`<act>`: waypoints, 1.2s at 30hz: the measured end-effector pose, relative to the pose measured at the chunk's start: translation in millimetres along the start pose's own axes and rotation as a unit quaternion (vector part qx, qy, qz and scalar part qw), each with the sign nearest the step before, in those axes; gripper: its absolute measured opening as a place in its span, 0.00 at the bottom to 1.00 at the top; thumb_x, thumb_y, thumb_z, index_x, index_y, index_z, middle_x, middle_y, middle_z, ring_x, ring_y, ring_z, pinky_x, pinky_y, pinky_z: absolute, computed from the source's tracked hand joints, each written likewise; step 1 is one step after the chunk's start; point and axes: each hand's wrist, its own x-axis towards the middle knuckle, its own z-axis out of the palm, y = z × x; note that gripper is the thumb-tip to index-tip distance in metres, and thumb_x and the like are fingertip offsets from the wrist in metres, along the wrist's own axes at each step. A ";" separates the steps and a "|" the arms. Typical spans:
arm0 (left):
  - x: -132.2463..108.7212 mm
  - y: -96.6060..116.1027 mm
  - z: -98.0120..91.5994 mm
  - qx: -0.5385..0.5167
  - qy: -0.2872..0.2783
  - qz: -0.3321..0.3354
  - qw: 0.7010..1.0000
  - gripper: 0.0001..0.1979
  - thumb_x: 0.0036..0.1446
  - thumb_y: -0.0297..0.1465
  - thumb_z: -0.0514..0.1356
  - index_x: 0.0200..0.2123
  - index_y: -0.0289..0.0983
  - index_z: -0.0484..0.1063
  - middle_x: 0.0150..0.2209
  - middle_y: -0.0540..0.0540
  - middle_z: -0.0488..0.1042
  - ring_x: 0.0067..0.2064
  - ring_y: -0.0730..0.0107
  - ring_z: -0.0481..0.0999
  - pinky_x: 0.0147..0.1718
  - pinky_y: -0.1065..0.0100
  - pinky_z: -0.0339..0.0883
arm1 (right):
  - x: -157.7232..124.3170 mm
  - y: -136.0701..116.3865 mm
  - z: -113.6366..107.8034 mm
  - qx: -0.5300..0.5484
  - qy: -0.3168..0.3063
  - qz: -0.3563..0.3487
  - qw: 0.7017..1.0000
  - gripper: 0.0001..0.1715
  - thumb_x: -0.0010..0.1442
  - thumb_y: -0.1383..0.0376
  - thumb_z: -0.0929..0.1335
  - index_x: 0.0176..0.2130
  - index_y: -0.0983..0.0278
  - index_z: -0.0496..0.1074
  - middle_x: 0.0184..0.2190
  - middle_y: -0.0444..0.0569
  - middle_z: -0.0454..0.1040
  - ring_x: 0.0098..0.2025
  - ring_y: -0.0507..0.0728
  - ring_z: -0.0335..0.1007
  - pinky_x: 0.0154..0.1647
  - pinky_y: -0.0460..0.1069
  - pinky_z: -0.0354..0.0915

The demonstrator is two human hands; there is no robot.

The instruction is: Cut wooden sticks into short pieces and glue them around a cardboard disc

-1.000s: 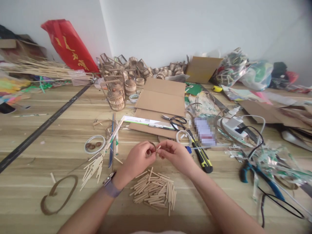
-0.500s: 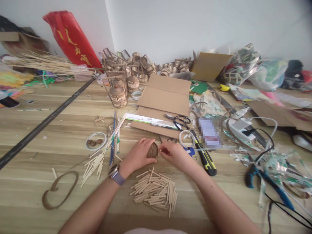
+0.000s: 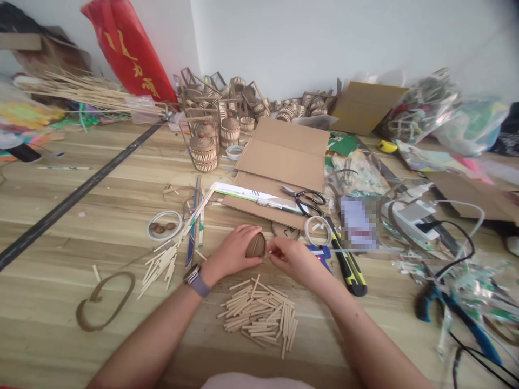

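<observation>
My left hand (image 3: 235,252), with a watch at the wrist, curls round the left side of a small round brown piece (image 3: 255,246). Fingers and thumb grip its rim. At the piece's right edge is my right hand (image 3: 286,258), its fingertips pinched on a tiny pale bit too small to make out clearly. A heap of short wooden sticks (image 3: 259,313) lies just below both hands. More sticks (image 3: 160,263) are spread to the left. Behind my right hand, a round brown ring (image 3: 285,231) lies partly hidden.
Black scissors (image 3: 306,200) lie on cardboard (image 3: 284,154). To the right are a yellow-black cutter (image 3: 347,262), a phone (image 3: 359,222) and blue-handled pliers (image 3: 458,319). A brown strip (image 3: 106,302) curls at left. Small lidded baskets (image 3: 203,153) stand behind.
The view has shifted, so the background sits further right. Both hands stay at the round piece, with only slight movement of the fingers.
</observation>
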 end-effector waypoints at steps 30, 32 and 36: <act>1.8 1.0 -5.0 -0.026 -0.007 0.012 1.000 0.32 0.51 0.33 0.66 0.58 0.39 0.62 0.57 0.39 0.68 0.60 0.53 0.63 0.58 0.49 0.58 | 3.7 17.3 19.7 -0.127 -0.024 -0.082 0.988 0.10 0.60 0.76 0.62 0.37 0.64 0.67 0.33 0.50 0.75 0.36 0.56 0.73 0.35 0.47 0.63; 2.6 1.1 -5.7 -0.026 -0.008 0.014 1.000 0.31 0.50 0.34 0.67 0.58 0.39 0.62 0.57 0.39 0.68 0.60 0.53 0.63 0.58 0.49 0.59 | 3.5 19.0 20.4 -0.134 -0.023 -0.086 0.987 0.09 0.60 0.76 0.62 0.37 0.64 0.67 0.33 0.50 0.75 0.36 0.56 0.73 0.35 0.47 0.63; 3.5 1.1 -6.8 -0.020 -0.011 0.018 1.000 0.31 0.50 0.33 0.67 0.56 0.39 0.63 0.56 0.39 0.69 0.59 0.54 0.63 0.58 0.50 0.59 | 3.9 20.2 20.8 -0.142 -0.020 -0.090 0.986 0.09 0.61 0.76 0.62 0.37 0.63 0.67 0.34 0.50 0.76 0.36 0.56 0.73 0.34 0.47 0.63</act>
